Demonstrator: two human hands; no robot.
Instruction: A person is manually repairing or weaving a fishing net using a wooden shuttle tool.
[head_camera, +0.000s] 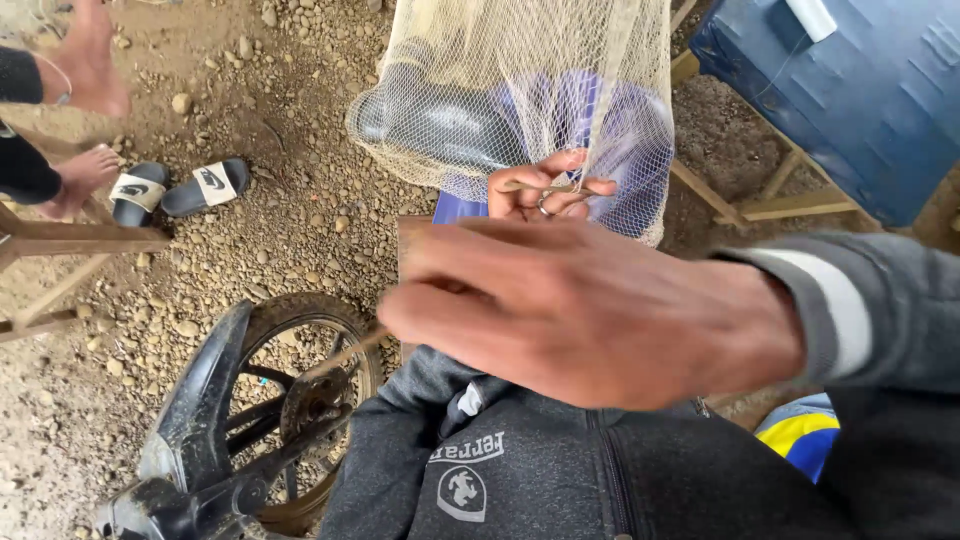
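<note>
Looking left first, we see another person's bare feet (85, 175) beside two sandals (175, 187) on open gravel (290, 230), with a wheel (300, 400) below. Our left hand (545, 192) pinches the net (520, 90) with a thin needle (535, 185), fingers closed on both, at centre top. Our right hand (590, 310) crosses in front, blurred; we cannot tell whether its fingers grip anything. A blue box (860, 100) on wooden slats (770, 205) crowds the right edge.

Gravel ground (300, 220) w/ two sandals (175, 188), motorbike wheel (300, 390).
</note>
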